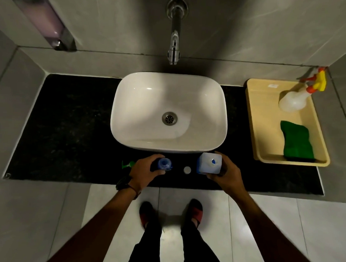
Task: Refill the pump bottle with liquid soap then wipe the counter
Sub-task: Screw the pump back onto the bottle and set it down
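Counter layout, front edge to back wall

The white oval ceramic basin (pixel 169 113) sits mid-counter on the black speckled stone counter (pixel 69 126), under the chrome wall tap (pixel 174 41). Before it, left to right: green plastic pump head (pixel 127 164), open blue pump bottle (pixel 164 163), small white round cap (pixel 187 169), white square refill container (pixel 208 163). At right, the beige plastic tray (pixel 255 122) holds a translucent spray bottle (pixel 294 98) behind a green sponge (pixel 297 141).
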`<action>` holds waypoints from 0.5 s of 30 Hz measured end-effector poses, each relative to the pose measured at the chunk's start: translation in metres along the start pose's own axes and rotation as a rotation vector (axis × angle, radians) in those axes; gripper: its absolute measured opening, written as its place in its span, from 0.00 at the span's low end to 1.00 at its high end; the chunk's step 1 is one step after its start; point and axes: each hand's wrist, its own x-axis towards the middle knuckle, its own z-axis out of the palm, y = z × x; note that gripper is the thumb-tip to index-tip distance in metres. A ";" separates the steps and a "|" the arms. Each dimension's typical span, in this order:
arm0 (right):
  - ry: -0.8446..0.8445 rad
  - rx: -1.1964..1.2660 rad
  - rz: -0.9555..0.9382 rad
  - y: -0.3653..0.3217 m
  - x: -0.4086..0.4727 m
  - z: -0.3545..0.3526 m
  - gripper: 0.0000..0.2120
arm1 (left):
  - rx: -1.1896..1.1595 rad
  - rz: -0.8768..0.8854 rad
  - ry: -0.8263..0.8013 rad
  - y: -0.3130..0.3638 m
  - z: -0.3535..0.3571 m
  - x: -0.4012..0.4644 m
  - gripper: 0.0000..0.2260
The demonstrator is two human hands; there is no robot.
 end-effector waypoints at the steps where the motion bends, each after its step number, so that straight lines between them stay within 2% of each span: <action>1: -0.008 -0.001 0.011 0.000 -0.002 -0.001 0.43 | 0.002 -0.002 0.005 -0.001 -0.001 -0.001 0.26; 3: -0.001 0.007 0.109 0.004 -0.012 -0.001 0.46 | 0.025 -0.007 -0.002 -0.003 -0.002 -0.003 0.30; 4: 0.029 0.008 0.179 0.008 -0.019 0.000 0.44 | 0.044 -0.009 -0.011 -0.005 -0.004 -0.004 0.32; 6: 0.107 0.000 0.299 0.019 -0.037 0.003 0.32 | 0.113 -0.013 -0.009 -0.012 -0.011 -0.007 0.30; 8: 0.120 0.018 0.335 0.028 -0.052 0.013 0.18 | 0.222 -0.034 0.041 -0.023 -0.021 -0.010 0.24; 11: 0.070 -0.001 0.237 0.024 -0.071 0.039 0.09 | 0.347 -0.072 0.138 -0.040 -0.035 -0.012 0.19; 15: -0.025 0.035 0.034 -0.008 -0.073 0.089 0.14 | 0.437 -0.107 0.124 -0.057 -0.042 -0.008 0.20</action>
